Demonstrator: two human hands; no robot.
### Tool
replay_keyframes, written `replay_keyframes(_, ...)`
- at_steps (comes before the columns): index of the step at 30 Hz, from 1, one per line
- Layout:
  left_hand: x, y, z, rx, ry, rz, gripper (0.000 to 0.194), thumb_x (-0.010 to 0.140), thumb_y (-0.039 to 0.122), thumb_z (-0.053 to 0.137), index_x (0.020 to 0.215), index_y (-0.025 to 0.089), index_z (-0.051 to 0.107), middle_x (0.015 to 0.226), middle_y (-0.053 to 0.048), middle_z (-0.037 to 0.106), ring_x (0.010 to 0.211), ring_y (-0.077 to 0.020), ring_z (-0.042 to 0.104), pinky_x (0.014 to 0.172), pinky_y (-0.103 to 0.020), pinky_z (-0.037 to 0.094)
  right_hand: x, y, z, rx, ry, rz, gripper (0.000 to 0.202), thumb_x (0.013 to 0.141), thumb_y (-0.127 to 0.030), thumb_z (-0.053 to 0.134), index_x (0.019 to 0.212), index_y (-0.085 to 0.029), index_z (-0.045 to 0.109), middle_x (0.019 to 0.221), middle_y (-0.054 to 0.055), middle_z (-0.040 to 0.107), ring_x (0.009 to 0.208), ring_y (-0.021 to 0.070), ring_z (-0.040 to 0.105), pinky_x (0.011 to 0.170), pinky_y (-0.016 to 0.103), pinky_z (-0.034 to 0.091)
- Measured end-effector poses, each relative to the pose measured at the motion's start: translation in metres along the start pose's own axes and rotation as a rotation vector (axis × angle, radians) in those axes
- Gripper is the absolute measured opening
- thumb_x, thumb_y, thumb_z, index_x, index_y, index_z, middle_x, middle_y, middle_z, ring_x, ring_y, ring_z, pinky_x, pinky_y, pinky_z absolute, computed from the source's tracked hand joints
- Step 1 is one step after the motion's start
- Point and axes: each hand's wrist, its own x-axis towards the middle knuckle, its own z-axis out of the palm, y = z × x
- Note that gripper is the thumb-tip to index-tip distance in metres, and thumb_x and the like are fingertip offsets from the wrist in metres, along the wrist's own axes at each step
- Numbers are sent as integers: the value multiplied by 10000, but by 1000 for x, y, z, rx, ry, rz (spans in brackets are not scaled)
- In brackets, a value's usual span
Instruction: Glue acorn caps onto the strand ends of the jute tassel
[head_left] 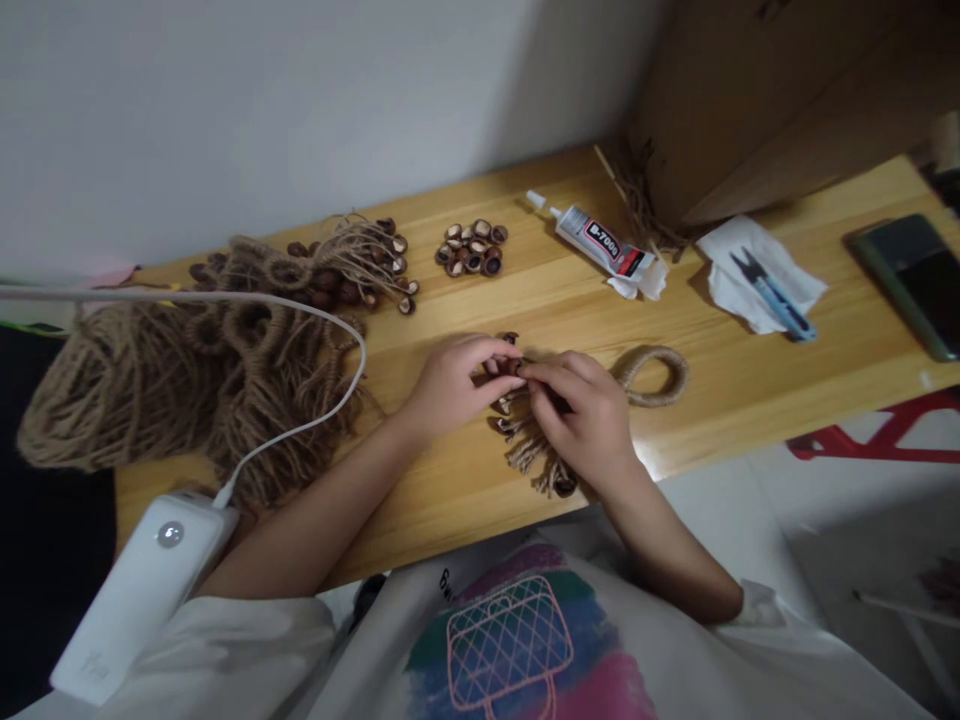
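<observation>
Above the middle of the table, my left hand (463, 388) pinches a small dark brown nutshell piece (516, 366) between thumb and fingertips. The fingers of my right hand (586, 412) are closed at the same piece, and they partly hide it. Below my hands hang or lie frayed jute strands (531, 447) with brown shell pieces at their ends, partly covered by my right hand. They seem to belong to the jute-wrapped ring (658, 376) that rests just right of that hand, though the join is hidden.
Left lie a bundle of jute cord (120, 385) and a heap of cord rings with shells. Behind my hands are loose half shells (472, 247), a glue tube (602, 243), thread snips (772, 293) on white tissue, a phone (911, 285) and a cardboard box (757, 110). A white power bank (142, 590) trails a cable.
</observation>
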Motion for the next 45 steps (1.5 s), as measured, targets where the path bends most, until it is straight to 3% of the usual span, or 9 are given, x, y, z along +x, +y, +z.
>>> replay_keyframes(30, 0, 1, -1, 16, -18, 4, 163, 757, 209, 697, 909, 156, 672, 818, -21, 693, 715, -119, 619, 686, -241, 503, 0, 2, 1, -37, -25, -2, 191, 851, -154, 500, 957, -167, 658, 850, 79, 659, 781, 200, 603, 692, 342, 487)
replay_keyframes(38, 1, 0, -1, 6, -4, 26, 172, 784, 240, 677, 941, 171, 687, 827, -27, 700, 718, -124, 630, 688, -248, 509, -1, 0, -1, 25, 28, 9, 198, 866, -160, 492, 965, -169, 663, 869, 78, 673, 803, 194, 616, 718, 340, 502)
replay_keyframes(45, 1, 0, -1, 9, -11, 4, 175, 775, 239, 684, 937, 173, 692, 832, -31, 703, 720, -130, 629, 694, -259, 510, -1, 0, -1, 2, -21, 22, 235, 866, -165, 480, 989, -169, 680, 857, 82, 665, 798, 200, 609, 708, 352, 496)
